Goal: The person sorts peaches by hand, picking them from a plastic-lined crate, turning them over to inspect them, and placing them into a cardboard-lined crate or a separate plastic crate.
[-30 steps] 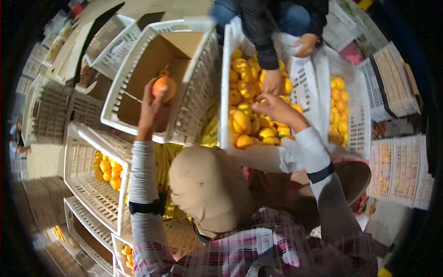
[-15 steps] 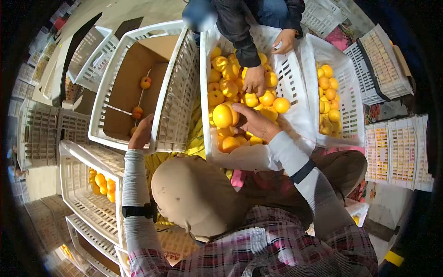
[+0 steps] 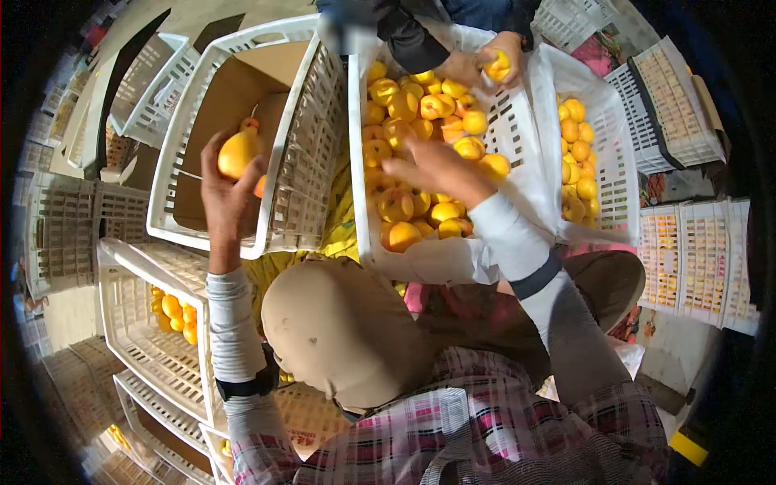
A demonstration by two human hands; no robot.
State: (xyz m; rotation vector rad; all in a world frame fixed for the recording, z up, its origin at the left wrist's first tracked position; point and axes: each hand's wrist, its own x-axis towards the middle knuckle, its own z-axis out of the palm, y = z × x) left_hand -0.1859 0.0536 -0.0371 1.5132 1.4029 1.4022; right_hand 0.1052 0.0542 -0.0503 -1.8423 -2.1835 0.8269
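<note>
My left hand [image 3: 228, 190] is closed around a large yellow-orange fruit [image 3: 239, 155], held over a white crate [image 3: 167, 190] lined with brown cardboard. Beyond that fruit, part of another small reddish-orange fruit shows in the crate. My right hand [image 3: 443, 171] reaches over the middle crate [image 3: 361, 178], which holds many yellow-orange fruits [image 3: 396, 204]. Its fingers are blurred, pointing left above the fruits, and I cannot make out whether they hold anything.
Across the middle crate, another person's hands [image 3: 503, 58] hold a yellow fruit. A lined crate [image 3: 608, 162] of fruits stands at the right. More crates with fruit [image 3: 174, 311] stand at the lower left, and stacked crates [image 3: 695, 255] at the far right.
My left hand has left the crate's near edge and now grips a large fruit over the cardboard. My right hand has moved off the large fruit it was at. The other person's hands have come together around a fruit.
</note>
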